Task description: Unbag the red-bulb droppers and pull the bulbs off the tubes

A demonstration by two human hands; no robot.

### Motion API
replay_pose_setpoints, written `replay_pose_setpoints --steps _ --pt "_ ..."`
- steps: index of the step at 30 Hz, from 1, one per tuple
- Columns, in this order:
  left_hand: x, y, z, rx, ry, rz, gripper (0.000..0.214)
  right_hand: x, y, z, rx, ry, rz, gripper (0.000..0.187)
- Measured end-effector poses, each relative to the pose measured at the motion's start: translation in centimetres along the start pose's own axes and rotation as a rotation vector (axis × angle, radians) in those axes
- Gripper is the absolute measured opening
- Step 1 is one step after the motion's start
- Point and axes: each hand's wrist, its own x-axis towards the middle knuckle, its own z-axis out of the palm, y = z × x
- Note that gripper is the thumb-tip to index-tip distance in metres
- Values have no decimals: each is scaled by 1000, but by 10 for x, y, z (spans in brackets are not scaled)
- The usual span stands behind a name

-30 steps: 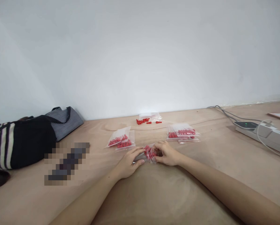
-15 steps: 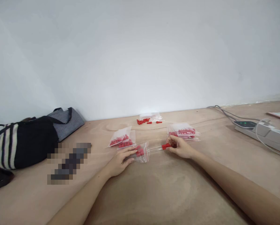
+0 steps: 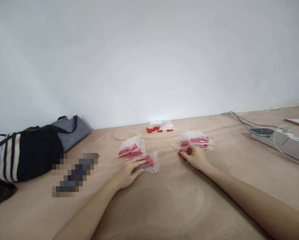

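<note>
My left hand [image 3: 128,171] lies on the wooden table [image 3: 164,200] with its fingers curled onto a small clear zip bag [image 3: 150,162] of red pieces. My right hand [image 3: 195,157] is closed in a pinch on a thin clear stick with a red end [image 3: 176,150], just in front of a stack of filled bags [image 3: 194,139]. Two more filled bags [image 3: 131,149] lie left of centre, touching the bag under my left hand.
Loose red pieces and an empty clear bag [image 3: 159,127] lie by the wall. A black and striped cloth bag [image 3: 31,148] sits at the left, with a blurred dark object [image 3: 74,174] beside it. A power strip with cables [image 3: 281,140] lies at the right.
My right hand drew the clear stick out of the bag and carried it right, toward the stack of bags. My left hand stayed on the bag.
</note>
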Motion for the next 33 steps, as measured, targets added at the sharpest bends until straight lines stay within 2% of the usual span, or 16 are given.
replay_pose_setpoints --steps 5,9,12,15,20,26,30,33 --pt "2 5 6 5 12 17 35 5 -18 19 -100 0 35 6" --pt "3 6 8 -7 14 25 35 9 -14 18 -203 22 47 10" --pt "4 7 8 -11 11 27 35 8 -9 13 -202 49 16 12" --pt "4 8 7 -20 13 21 35 2 -12 11 -159 7 -99 12" --pt "5 13 7 -56 28 21 39 -12 -34 19 -130 -191 -406 14" --pt "6 15 10 -106 22 24 40 -14 -48 35 -34 -266 -545 15" --pt "6 15 9 -112 11 37 41 -12 -53 40 35 -340 -686 13" --pt "6 16 8 -103 4 17 41 -13 -57 44 -2 -385 -689 12"
